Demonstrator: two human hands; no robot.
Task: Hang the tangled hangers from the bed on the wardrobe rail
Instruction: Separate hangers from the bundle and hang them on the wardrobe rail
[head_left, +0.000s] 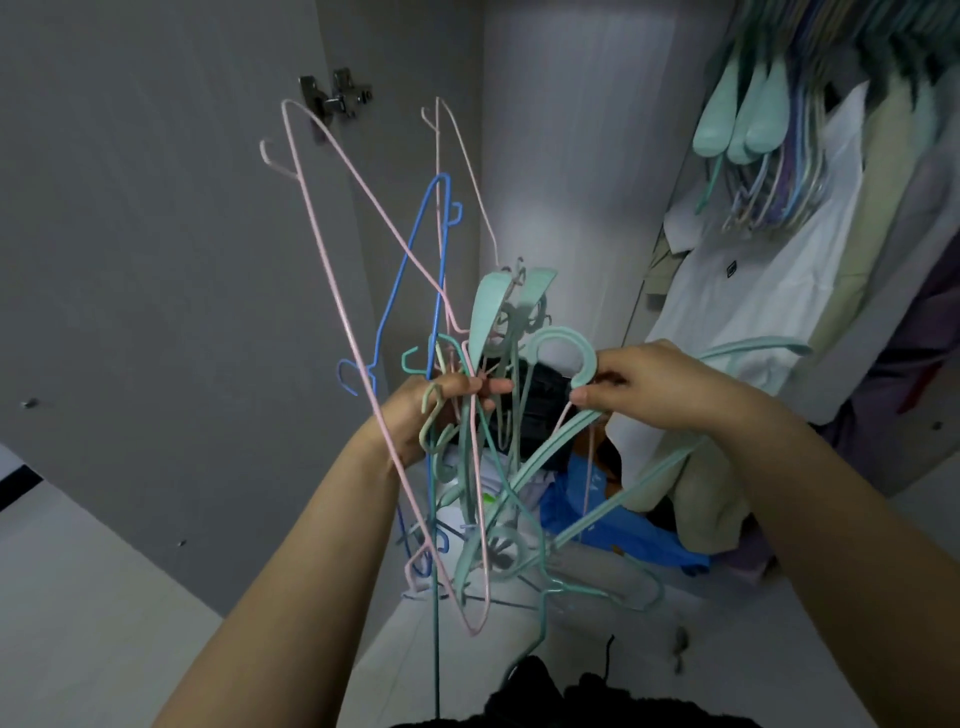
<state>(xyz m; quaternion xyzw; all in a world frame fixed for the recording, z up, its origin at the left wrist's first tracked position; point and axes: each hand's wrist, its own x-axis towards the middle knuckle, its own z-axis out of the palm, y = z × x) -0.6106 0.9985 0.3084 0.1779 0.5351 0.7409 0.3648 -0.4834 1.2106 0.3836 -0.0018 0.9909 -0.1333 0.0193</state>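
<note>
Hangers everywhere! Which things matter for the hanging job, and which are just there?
Part of the job: tangled hangers, left hand, right hand, mint hanger, hangers already hung.
Just there: white shirt, door hinge, blue bag.

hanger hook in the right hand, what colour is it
Mint green hook, pinched by the right hand; head view.
</note>
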